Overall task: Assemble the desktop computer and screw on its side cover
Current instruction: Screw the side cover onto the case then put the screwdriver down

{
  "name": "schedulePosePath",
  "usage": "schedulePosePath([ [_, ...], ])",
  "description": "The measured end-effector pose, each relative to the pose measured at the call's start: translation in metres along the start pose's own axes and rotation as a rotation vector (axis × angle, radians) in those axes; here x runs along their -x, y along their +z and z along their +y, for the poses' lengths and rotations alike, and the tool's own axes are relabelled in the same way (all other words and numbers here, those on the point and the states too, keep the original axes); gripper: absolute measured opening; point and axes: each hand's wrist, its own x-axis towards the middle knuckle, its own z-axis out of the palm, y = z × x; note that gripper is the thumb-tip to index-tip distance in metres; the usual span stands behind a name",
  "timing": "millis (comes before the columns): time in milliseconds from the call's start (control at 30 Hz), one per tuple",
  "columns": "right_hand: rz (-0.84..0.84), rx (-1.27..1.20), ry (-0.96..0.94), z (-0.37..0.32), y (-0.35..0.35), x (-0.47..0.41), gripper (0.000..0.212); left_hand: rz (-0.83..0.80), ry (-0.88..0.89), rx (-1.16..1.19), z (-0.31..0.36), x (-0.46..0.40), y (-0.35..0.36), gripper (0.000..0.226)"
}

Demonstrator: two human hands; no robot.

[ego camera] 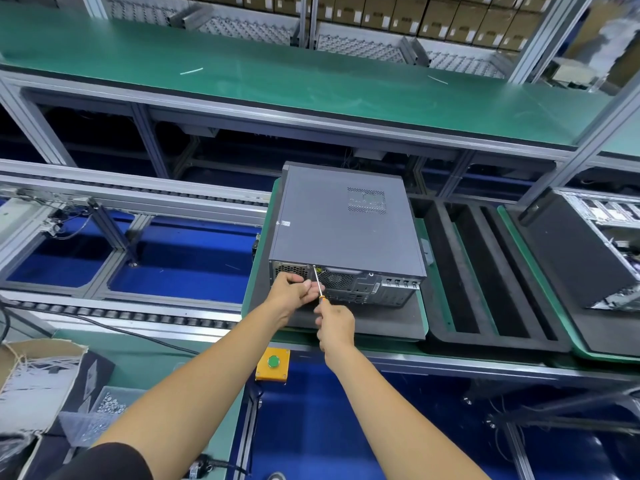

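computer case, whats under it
The computer case lies on its side on a dark foam pad, which sits on a green tray. The pad beneath the case is hidden.

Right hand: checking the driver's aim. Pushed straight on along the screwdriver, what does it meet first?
The right hand holds a screwdriver whose tip already seems to sit on a screw at the upper rear edge of the computer, so it would meet that. The left hand steadies the shaft.

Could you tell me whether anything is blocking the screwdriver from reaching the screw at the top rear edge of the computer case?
Nothing visible does. The screwdriver, held in the right hand, already has its tip at the rear edge of the computer case; the left hand steadies the shaft beside it.
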Motion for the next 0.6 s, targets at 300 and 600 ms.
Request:
schedulePosePath([
  [300, -0.080, -0.092, 0.112, -0.008, -0.009, 0.001, 0.014, 0.048, 0.017, 0.124, -0.004, 0.003, -0.007, 0.023],
  [600, -0.105, -0.050, 0.048, -0.006, -0.023, 0.004, 0.014, -0.044, 0.007, 0.206, -0.011, 0.009, -0.015, 0.028],
])
